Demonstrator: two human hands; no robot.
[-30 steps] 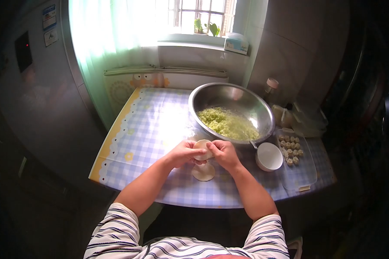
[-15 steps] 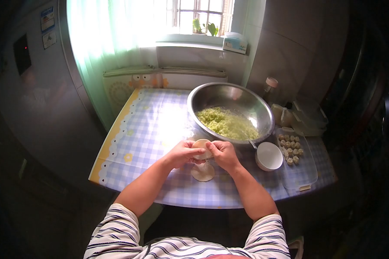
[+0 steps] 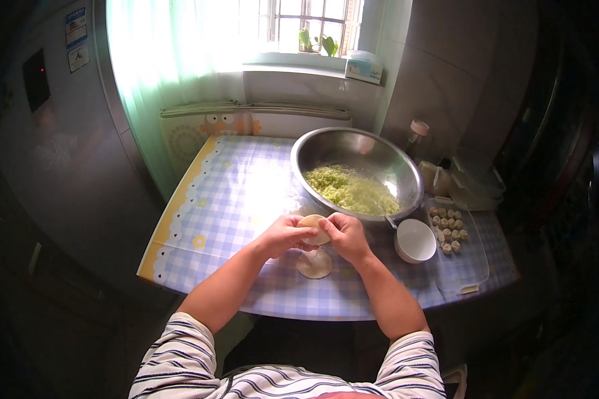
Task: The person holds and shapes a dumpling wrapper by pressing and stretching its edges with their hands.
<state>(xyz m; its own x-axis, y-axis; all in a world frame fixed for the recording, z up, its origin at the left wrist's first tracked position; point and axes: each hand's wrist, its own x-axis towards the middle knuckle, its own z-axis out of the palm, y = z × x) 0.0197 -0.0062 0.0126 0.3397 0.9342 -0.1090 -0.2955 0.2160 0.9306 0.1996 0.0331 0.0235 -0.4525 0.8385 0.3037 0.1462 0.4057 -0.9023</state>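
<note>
A round, pale dough wrapper (image 3: 312, 228) is held up between my two hands over the near part of the table. My left hand (image 3: 284, 237) grips its left side, with the thumb lying across the front. The thumb and fingers of my right hand (image 3: 345, 237) pinch its right edge. Just below my hands, a second flat dough wrapper (image 3: 315, 265) lies on the checked cloth. Beyond them stands a big steel bowl (image 3: 396, 166) with green chopped filling (image 3: 349, 189) and a utensil handle leaning on its near rim.
A white bowl (image 3: 415, 241) stands right of my hands. Beside it, a clear tray (image 3: 459, 272) holds several small dumplings (image 3: 449, 226). Behind the tray are a lidded jar (image 3: 418, 133), a bag and clear plastic containers (image 3: 476, 183). The checked tablecloth (image 3: 239, 213) covers the table.
My thumbs have shifted slightly on the wrapper's edge, and both hands keep their place. The camera view has moved a little.
</note>
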